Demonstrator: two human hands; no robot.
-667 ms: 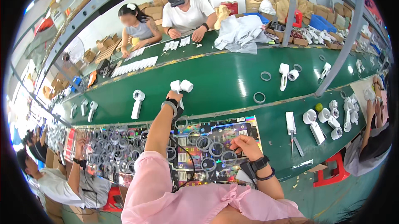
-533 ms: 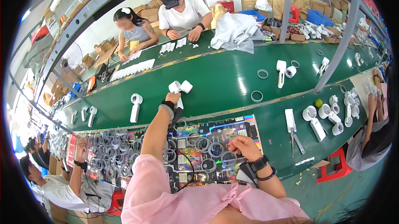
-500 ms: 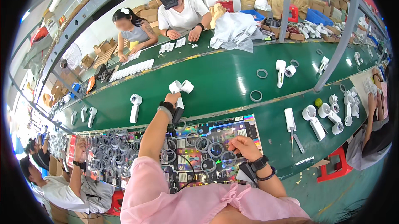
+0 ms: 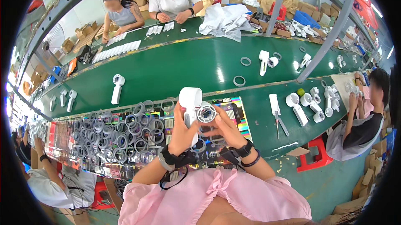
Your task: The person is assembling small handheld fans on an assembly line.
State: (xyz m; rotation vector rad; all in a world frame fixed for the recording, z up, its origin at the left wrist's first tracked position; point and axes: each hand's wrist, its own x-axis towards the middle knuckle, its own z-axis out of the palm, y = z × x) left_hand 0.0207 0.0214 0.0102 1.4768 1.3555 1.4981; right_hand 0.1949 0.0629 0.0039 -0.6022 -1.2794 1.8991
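Close in front of my chest, my left hand (image 4: pixel 182 135) is closed round the handle of a white handheld device (image 4: pixel 190 98) with a drum-shaped head, like a small fan or dryer. Beside its handle is a round white part (image 4: pixel 206 114), its open face showing dark insides. My right hand (image 4: pixel 229 132) grips the lower right edge of that part with its fingertips. Whether a wire joins the two pieces cannot be made out. Below my hands, several grey rings (image 4: pixel 120 141) lie on a shiny printed sheet (image 4: pixel 62 141), mostly to the left.
Beyond runs a green conveyor belt (image 4: pixel 167 70) with white devices (image 4: pixel 118 88) and loose grey rings (image 4: pixel 239 81). At right are a screwdriver (image 4: pixel 277 125), more white devices (image 4: pixel 297 109) and a green fruit (image 4: pixel 300 92). A slanted metal post (image 4: pixel 326 37) stands right; co-workers sit around.
My left hand has drawn back from the belt with the white device. My right hand has come up from the rings to the round part. The view has shifted.
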